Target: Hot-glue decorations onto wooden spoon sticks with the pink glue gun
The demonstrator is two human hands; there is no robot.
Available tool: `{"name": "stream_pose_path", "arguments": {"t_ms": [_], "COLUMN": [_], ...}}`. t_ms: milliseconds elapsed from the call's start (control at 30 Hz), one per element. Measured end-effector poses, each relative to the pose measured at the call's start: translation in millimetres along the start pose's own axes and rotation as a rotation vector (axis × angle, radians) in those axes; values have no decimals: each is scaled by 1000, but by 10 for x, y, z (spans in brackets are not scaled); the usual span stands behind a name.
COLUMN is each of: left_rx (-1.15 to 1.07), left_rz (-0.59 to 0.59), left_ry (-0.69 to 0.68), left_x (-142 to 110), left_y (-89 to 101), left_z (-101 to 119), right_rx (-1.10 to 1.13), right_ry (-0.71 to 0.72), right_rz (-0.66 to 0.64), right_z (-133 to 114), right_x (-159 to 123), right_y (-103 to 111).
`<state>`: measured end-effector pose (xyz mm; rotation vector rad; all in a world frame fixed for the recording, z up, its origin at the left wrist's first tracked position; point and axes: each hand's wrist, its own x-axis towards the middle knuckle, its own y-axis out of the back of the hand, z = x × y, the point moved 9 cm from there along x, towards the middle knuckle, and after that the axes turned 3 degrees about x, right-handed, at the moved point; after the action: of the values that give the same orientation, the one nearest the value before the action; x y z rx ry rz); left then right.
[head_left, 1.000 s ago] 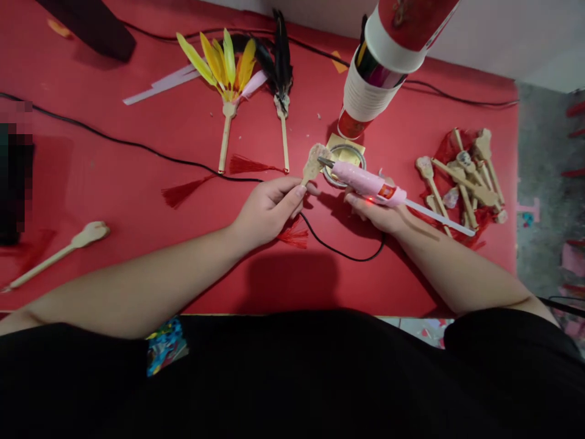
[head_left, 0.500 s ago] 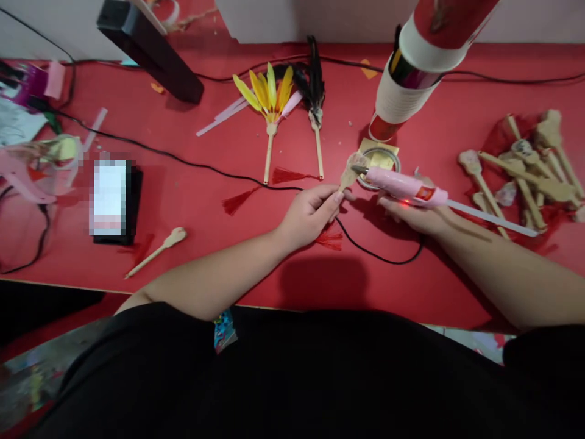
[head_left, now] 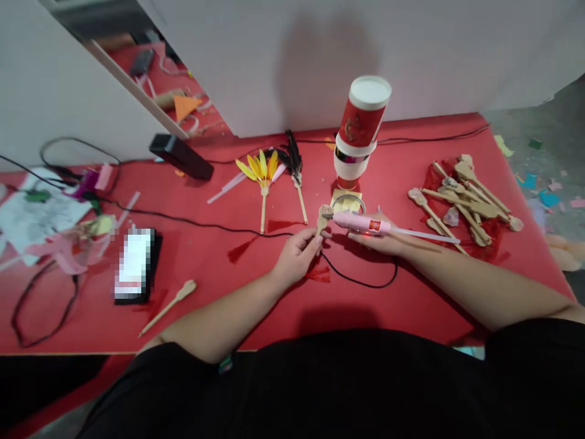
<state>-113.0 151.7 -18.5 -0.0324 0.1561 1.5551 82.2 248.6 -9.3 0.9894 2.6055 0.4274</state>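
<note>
My left hand (head_left: pixel 296 257) pinches a small wooden handle with a broad, rounded head (head_left: pixel 323 221), held head up above the red table. A red tassel (head_left: pixel 319 272) lies just beneath that hand. In my right hand (head_left: pixel 378 239) is a pink hot glue gun (head_left: pixel 354 222), lying sideways with a red light glowing on it. Its metal nozzle meets or nearly meets the wooden head; I cannot tell whether glue is flowing. A long glue stick (head_left: pixel 427 235) juts from its rear. Behind the hands lie a yellow feather fan (head_left: pixel 264 177) and a black feather fan (head_left: pixel 295 164).
Stacked paper cups (head_left: pixel 363 125) stand behind a ring-shaped roll (head_left: pixel 362 202). Several wooden handles (head_left: pixel 473 204) are piled at right. A phone (head_left: pixel 135 262), a single handle (head_left: pixel 171 305) and a black box (head_left: pixel 183 157) are at left. A black cord (head_left: pixel 196 222) crosses the table (head_left: pixel 237 323).
The head view has tilted up, showing more wall and the table's right edge. Both hands keep their holds, with the nozzle still at the wooden head.
</note>
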Motion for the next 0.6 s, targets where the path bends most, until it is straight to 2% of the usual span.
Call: {"name": "stream_pose_path", "arguments": {"t_ms": [333, 600], "left_rx": [19, 7], "left_rz": [3, -17], "left_ry": [90, 63], "left_x": [-90, -78], "left_y": [77, 23], "left_z": [-130, -79], "right_rx": [53, 94], "right_ry": [119, 27], "right_rz": [-14, -48], "right_z": [-36, -40], "right_x": [-7, -67], "right_y": [-109, -95]}}
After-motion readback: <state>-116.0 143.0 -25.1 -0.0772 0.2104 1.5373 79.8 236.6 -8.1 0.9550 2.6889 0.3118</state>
